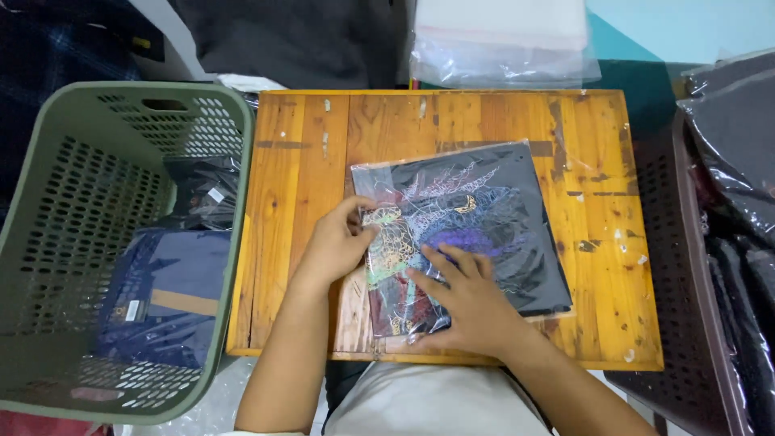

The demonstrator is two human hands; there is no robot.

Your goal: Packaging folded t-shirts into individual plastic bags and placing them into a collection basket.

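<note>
Bagged black garment (476,234), glossy clear plastic over a colourful print, lies square on the scuffed wooden desk (299,161). Left hand (335,242) pinches its edge (fingers curled); right hand (464,299) presses flat, fingers spread.

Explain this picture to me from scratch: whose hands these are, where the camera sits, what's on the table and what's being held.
There is no machine here. The single picture comes from a camera worn on a person's head, looking down at their own two bare hands.

In front of them is a small wooden table. On it lies a folded black garment with a colourful print, sealed in a clear plastic bag. The left hand grips the bag's left edge. The right hand lies flat on top of it, pressing it down.

To the left stands a green basket with holes in its walls, holding other bagged clothes, dark blue and black. To the right is a dark basket with more black bagged items. Beyond the table lies a stack of empty clear bags.
</note>
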